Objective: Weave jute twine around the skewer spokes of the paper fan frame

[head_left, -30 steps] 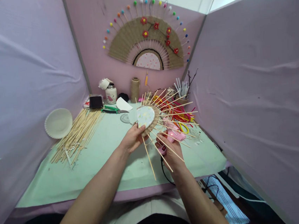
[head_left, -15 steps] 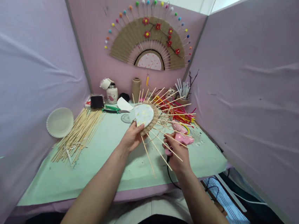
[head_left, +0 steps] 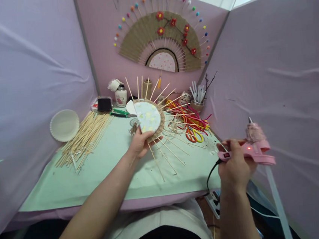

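My left hand (head_left: pixel 141 142) grips the lower rim of a half-round craft fan (head_left: pixel 148 116), thumb on its front. The fan has a pale patterned centre, a twine-covered curved border and thin wooden sticks radiating outward. It is held tilted above the table. Out past the table's right side, my right hand (head_left: pixel 235 161) is closed round the handle of a pink hot glue gun (head_left: pixel 256 146). Its metal nozzle points up, a red light glows on it, and a long translucent glue stick (head_left: pixel 277 198) hangs from its back. A black cord runs down from the handle.
Loose wooden sticks (head_left: pixel 84 141) lie at the left beside a white scalloped plate (head_left: pixel 64 125). Green-handled pliers (head_left: pixel 121 113), a jar (head_left: pixel 121 97) and a twine spool (head_left: pixel 146 88) stand behind. Scissors (head_left: pixel 193 135) and red cords (head_left: pixel 196 121) lie right. A finished fan (head_left: pixel 154 37) hangs on the back wall.
My right hand has carried the glue gun from beside the sticks out to the right, turning its nozzle upward. The fan has rotated slightly in my left hand, its sticks now pointing more upward.
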### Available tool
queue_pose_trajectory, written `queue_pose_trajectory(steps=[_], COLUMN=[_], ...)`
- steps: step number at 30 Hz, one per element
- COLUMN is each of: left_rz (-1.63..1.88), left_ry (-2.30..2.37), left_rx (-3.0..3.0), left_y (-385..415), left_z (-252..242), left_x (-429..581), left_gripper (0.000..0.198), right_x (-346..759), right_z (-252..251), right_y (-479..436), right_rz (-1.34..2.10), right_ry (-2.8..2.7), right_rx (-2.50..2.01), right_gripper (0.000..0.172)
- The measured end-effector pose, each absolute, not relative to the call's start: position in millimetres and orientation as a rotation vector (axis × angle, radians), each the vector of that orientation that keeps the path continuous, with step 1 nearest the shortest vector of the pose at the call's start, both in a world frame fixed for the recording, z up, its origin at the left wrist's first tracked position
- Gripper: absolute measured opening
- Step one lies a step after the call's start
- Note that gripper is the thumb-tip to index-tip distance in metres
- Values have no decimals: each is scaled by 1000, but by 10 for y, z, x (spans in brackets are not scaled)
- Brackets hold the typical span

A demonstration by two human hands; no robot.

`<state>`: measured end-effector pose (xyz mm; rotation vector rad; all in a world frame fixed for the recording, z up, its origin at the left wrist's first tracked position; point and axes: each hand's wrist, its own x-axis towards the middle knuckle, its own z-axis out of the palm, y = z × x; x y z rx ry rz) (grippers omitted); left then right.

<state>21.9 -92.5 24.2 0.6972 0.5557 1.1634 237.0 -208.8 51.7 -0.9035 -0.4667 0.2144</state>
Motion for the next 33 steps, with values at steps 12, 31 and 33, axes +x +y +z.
queue_pose_trajectory(steps=[12, 31, 33], left_rz=[1164, 1119, 1137], left_ry=[552, 589, 592], left_rx=[697, 684, 681], left_y=[-1129, -1166, -1158], left_z=[150, 169, 184], left_x=[437, 444, 439], left_gripper=[82, 75, 74], right_x=[1790, 1792, 1857], right_z=[458, 443, 430], right_y=[-2041, -2050, -2082], right_rz=[900, 886, 836], right_ry=[-705, -743, -811], right_rx=[-948, -979, -1054], right_gripper=[26, 26, 26])
